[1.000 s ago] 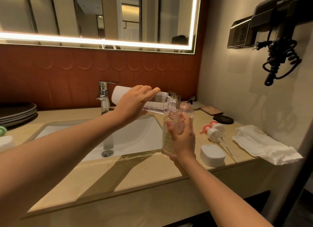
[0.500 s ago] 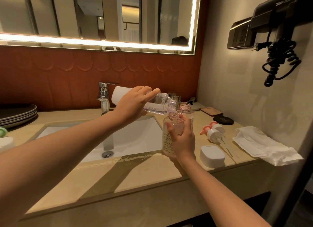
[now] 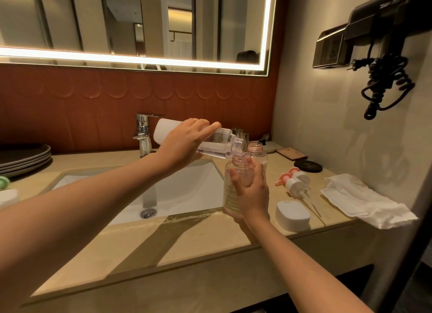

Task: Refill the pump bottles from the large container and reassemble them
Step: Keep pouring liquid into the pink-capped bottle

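Head view, one entry per item.

1. Large container: long axis near horizontal, white base toward the tap. The open mouth tips down to the right, over the pump bottle's neck. My left hand grips it from above, fingers curled over its middle (hidden beneath them).
2. Pump bottle: upright with its neck open, by the sink near the counter front. My right hand wraps it, covering part of the label. I cannot tell whether its base rests on the counter.
3. Second open bottle: behind, partly hidden.
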The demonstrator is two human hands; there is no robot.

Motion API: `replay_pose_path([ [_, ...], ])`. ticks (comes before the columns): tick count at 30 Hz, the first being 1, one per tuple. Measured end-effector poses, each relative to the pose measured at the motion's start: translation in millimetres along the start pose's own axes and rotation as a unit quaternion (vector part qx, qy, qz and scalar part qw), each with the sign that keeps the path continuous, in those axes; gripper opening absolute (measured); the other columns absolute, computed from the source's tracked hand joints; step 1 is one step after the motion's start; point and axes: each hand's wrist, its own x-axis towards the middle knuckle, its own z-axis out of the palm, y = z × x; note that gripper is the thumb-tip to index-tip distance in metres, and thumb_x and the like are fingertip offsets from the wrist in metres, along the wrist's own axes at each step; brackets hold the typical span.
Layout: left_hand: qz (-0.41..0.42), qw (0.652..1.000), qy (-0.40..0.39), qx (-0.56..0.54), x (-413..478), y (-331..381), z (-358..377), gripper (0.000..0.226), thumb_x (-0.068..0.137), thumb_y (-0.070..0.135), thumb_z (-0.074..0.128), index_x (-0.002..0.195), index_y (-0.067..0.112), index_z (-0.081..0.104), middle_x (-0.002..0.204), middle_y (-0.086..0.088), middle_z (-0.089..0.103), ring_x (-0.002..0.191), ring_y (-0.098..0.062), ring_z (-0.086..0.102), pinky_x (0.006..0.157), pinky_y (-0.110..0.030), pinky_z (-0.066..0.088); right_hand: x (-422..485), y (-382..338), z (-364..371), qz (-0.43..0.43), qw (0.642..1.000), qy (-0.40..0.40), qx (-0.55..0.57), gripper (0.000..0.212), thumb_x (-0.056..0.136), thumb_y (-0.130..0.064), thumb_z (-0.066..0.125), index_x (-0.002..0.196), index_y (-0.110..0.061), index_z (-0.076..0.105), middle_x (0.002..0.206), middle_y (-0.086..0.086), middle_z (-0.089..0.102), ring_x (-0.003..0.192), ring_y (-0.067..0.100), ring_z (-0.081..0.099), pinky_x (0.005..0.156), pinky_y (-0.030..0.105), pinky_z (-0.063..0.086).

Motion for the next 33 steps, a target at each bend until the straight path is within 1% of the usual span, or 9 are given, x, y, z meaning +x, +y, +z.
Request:
replay_pose_path([
  [6,0.000,1.000,0.002,0.001,-0.5,0.2,-1.2,0.077,0.056,0.008,0.087,0.125,0.005,0.054,0.107,-0.018,0.064,0.092,-0.033,0.062,0.072,-0.038,0.054,-0.1,0.6,0.0,-0.002,1.000,0.001,0.001,0.074,0.073,-0.070,0.043,0.132,-0.026,0.038,0.129,0.001,0.053,0.110,0.019,0.056,0.069,0.021,0.043],
  [12,0.000,1.000,0.002,0.006,0.3,1.1,-1.5,0.078,0.054,0.008,0.087,0.125,0.005,0.054,0.106,-0.018,0.064,0.091,-0.033,0.062,0.071,-0.037,0.054,-0.6,-1.0,-1.6,-0.005,1.000,-0.001,-0.001,0.075,0.073,-0.068,0.042,0.135,-0.026,0.036,0.133,0.001,0.051,0.113,0.019,0.054,0.062,0.013,0.038],
  [16,-0.002,1.000,-0.001,0.005,0.6,0.5,-1.1,0.077,0.057,0.008,0.086,0.126,0.005,0.053,0.108,-0.017,0.064,0.093,-0.032,0.061,0.073,-0.037,0.054,-1.3,-1.2,-1.7,-0.006,1.000,0.002,0.002,0.075,0.076,-0.071,0.043,0.136,-0.025,0.036,0.133,0.002,0.051,0.114,0.020,0.054,0.068,0.020,0.040],
  [19,-0.002,1.000,0.000,0.005,0.0,0.9,-0.3,0.076,0.056,0.007,0.086,0.125,0.005,0.054,0.106,-0.017,0.064,0.092,-0.032,0.062,0.072,-0.037,0.054,-1.9,-1.3,-2.3,-0.006,1.000,0.003,0.005,0.075,0.076,-0.070,0.044,0.135,-0.025,0.036,0.133,0.002,0.051,0.114,0.020,0.054,0.069,0.021,0.041],
  [23,-0.001,1.000,0.000,0.004,-0.2,0.9,-1.1,0.076,0.056,0.008,0.087,0.125,0.005,0.054,0.106,-0.018,0.064,0.092,-0.032,0.062,0.071,-0.036,0.054,-1.2,-1.1,-1.6,-0.007,1.000,0.003,0.001,0.075,0.075,-0.070,0.044,0.135,-0.025,0.036,0.132,0.002,0.052,0.113,0.020,0.054,0.067,0.020,0.040],
  [28,0.001,1.000,-0.002,0.004,0.9,0.6,-2.0,0.076,0.057,0.009,0.086,0.125,0.006,0.054,0.107,-0.017,0.064,0.093,-0.032,0.061,0.071,-0.036,0.054,-1.0,1.4,-0.9,-0.007,1.000,-0.003,0.001,0.077,0.074,-0.073,0.043,0.135,-0.028,0.034,0.133,0.002,0.051,0.114,0.021,0.054,0.072,0.025,0.046],
  [31,0.002,1.000,-0.004,0.005,0.3,0.8,-1.9,0.076,0.057,0.009,0.086,0.126,0.006,0.053,0.108,-0.017,0.063,0.093,-0.032,0.061,0.072,-0.036,0.054,-0.8,0.9,-0.9,-0.007,1.000,-0.003,-0.002,0.075,0.074,-0.069,0.043,0.136,-0.027,0.034,0.133,0.002,0.051,0.113,0.020,0.054,0.071,0.023,0.044],
  [33,0.001,1.000,-0.005,0.006,0.1,0.9,-1.7,0.076,0.057,0.009,0.086,0.126,0.006,0.053,0.108,-0.017,0.063,0.094,-0.032,0.061,0.073,-0.037,0.054,-0.5,1.8,-0.6,-0.008,1.000,-0.003,-0.003,0.076,0.074,-0.071,0.041,0.135,-0.028,0.034,0.133,0.002,0.051,0.113,0.021,0.054,0.070,0.022,0.044],
])
